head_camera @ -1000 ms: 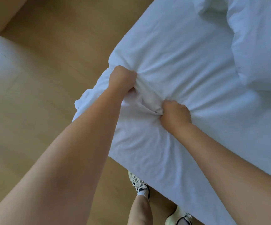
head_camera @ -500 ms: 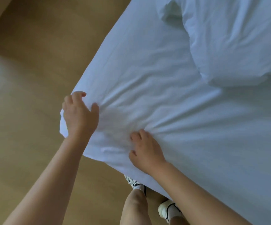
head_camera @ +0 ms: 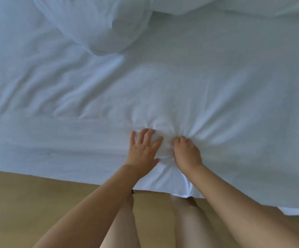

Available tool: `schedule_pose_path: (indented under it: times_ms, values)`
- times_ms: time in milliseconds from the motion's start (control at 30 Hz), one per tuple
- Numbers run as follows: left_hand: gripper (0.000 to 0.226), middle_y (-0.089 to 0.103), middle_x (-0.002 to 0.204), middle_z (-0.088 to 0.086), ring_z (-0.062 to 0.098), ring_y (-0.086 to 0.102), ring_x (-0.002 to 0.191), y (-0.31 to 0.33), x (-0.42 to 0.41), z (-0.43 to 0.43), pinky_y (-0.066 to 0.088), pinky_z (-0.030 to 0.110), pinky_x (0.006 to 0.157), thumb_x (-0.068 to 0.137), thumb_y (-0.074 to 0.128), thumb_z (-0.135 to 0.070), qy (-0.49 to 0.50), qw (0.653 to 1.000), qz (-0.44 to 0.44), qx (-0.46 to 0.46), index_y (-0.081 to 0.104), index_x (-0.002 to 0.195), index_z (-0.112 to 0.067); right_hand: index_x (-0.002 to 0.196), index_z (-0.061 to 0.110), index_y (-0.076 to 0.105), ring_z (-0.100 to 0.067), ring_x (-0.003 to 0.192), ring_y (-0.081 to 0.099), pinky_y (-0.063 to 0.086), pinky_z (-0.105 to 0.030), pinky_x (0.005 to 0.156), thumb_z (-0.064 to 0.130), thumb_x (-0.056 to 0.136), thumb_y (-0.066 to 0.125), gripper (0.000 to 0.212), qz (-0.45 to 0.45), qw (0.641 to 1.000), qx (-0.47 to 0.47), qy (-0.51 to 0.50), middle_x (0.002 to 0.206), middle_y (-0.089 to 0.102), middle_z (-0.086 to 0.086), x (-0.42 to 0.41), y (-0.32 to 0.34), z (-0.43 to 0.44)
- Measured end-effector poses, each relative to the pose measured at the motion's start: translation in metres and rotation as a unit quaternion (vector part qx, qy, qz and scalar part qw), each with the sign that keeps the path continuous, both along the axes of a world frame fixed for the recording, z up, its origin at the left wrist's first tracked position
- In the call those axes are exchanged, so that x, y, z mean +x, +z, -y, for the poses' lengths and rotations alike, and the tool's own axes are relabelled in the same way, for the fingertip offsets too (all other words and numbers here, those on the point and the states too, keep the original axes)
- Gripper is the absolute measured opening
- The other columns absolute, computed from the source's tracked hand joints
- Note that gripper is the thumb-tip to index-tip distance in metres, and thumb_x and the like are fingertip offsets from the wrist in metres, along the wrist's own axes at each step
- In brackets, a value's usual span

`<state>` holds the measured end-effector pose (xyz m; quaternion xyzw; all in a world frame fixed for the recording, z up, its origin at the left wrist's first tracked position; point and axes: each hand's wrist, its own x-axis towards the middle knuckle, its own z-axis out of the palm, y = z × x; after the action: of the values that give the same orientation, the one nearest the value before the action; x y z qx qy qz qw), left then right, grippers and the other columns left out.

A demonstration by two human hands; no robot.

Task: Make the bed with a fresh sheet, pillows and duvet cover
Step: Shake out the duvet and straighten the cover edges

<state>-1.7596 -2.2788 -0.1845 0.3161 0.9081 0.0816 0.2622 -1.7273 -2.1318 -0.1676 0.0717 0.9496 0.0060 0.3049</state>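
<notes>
On the left, your sheet lay over the mattress with long creases running across it, its near edge hanging above the wooden floor. Pulling only from the middle, I judge, would not have taken those creases out, and that side could have ridden up.

Your left hand rested on the sheet near the edge, fingers spread, pressing rather than gripping. A flat palm like that could have let the cloth slip under it. Just beside it, your right hand had its fingers curled into a gathered bunch of sheet, with folds fanning out from the knuckles. A hard tug there risked dragging the far side off the mattress. Further right the hem hung lower, so the drape looked uneven.

As for anything that holds things, a puffy white bundle at the top and more bedding at the top right lay on the sheet. You could not tell whether either was a filled cover or pillowcase.
</notes>
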Motion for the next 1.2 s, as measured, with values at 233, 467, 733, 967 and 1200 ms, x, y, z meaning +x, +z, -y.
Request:
schedule_pose_path:
  times_ms: [233, 467, 733, 967, 1200]
  values:
    - [0.007, 0.060, 0.083, -0.003, 0.021, 0.058, 0.080, -0.002, 0.014, -0.055, 0.043, 0.031, 0.075, 0.079, 0.069, -0.022, 0.056, 0.996, 0.007, 0.063, 0.067, 0.085, -0.018, 0.097, 0.012, 0.052, -0.026, 0.099, 0.054, 0.035, -0.028, 0.073, 0.007, 0.093, 0.039, 0.015, 0.043, 0.967, -0.244, -0.059, 0.107, 0.057, -0.009, 0.013, -0.013, -0.046]
    - [0.087, 0.049, 0.132, 0.005, 0.017, 0.051, 0.111, 0.067, -0.141, -0.112, 0.044, 0.037, 0.089, 0.074, 0.071, -0.053, 0.636, 0.705, 0.180, 0.258, 0.031, 0.143, -0.019, 0.078, 0.018, 0.037, -0.021, 0.076, 0.044, 0.030, -0.028, 0.065, 0.008, 0.087, 0.041, 0.014, 0.000, 0.934, -0.340, -0.114, 0.083, 0.045, 0.002, -0.063, 0.028, -0.107]
    - [0.031, 0.062, 0.107, 0.006, 0.024, 0.062, 0.090, 0.135, -0.302, -0.091, 0.057, 0.036, 0.062, 0.083, 0.066, -0.025, 0.754, 0.264, 0.283, 0.530, 0.056, 0.111, -0.015, 0.122, 0.016, 0.050, -0.015, 0.101, 0.052, 0.035, -0.024, 0.079, 0.030, 0.089, 0.058, 0.037, -0.173, 0.847, -0.407, -0.294, 0.110, 0.047, 0.004, -0.191, 0.072, -0.104]
    - [0.011, 0.063, 0.091, -0.001, 0.016, 0.061, 0.080, 0.212, -0.446, -0.056, 0.055, 0.029, 0.048, 0.087, 0.060, -0.014, 0.633, 0.611, 0.155, 0.449, 0.059, 0.094, -0.023, 0.150, 0.027, 0.019, -0.011, 0.138, 0.027, 0.026, -0.029, 0.112, 0.041, 0.086, 0.063, 0.078, -0.302, 0.764, -0.490, -0.293, 0.151, 0.025, 0.004, -0.322, 0.127, -0.070]
    - [0.085, 0.025, 0.152, 0.015, 0.032, 0.030, 0.137, 0.234, -0.565, -0.034, 0.023, 0.040, 0.112, 0.086, 0.041, -0.065, 0.497, 0.823, -0.164, 0.221, 0.028, 0.146, -0.007, 0.149, 0.036, -0.011, -0.025, 0.146, 0.002, 0.018, -0.055, 0.113, 0.060, 0.073, 0.067, 0.111, -0.376, 0.833, -0.340, -0.222, 0.160, -0.005, 0.004, -0.447, 0.150, -0.043]
